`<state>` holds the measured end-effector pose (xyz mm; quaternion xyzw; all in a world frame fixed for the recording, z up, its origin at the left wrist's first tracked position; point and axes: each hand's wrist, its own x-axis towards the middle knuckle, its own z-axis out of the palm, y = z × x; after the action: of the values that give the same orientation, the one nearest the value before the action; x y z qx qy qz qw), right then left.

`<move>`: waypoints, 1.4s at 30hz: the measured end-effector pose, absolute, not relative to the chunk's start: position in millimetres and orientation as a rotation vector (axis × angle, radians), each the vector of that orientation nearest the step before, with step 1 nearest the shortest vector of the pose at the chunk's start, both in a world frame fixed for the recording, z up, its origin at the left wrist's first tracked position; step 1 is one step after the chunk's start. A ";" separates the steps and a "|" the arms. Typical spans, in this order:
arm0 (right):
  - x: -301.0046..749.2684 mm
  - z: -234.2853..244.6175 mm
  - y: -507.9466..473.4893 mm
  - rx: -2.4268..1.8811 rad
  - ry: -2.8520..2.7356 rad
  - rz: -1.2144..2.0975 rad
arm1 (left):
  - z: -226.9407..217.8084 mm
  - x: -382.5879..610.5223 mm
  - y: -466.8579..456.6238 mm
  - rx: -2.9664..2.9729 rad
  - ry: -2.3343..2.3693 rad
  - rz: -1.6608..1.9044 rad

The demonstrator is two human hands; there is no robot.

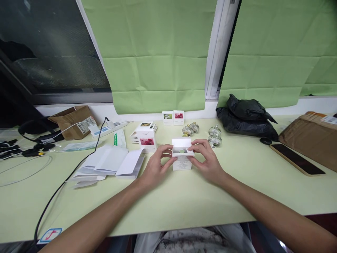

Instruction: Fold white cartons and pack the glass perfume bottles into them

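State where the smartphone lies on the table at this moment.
In the head view, the smartphone lies flat on the right side of the table, in front of a brown parcel and right of the black plastic bag.

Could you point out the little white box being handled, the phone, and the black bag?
White box (181,163): head view, front face.
Phone (296,159): head view, middle of dark screen.
Black bag (246,116): head view, crumpled middle.

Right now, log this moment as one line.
left hand: on box | right hand: on box | lid open | bottles behind
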<state>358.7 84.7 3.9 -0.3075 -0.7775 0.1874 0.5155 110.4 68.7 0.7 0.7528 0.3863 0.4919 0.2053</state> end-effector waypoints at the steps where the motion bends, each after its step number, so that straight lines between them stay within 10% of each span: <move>1: 358.9 3.8 84.8 -0.742 -1.865 0.459 | 2.4 110.5 68.2 2.117 1.076 1.356; 42: 354.3 17.7 83.1 -0.641 -1.719 0.646 | 23.1 117.7 58.9 2.085 1.029 1.474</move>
<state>354.3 83.1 17.7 -0.2723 -0.7303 0.2744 0.5632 117.7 58.9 23.1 0.7431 0.3667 0.5254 0.1931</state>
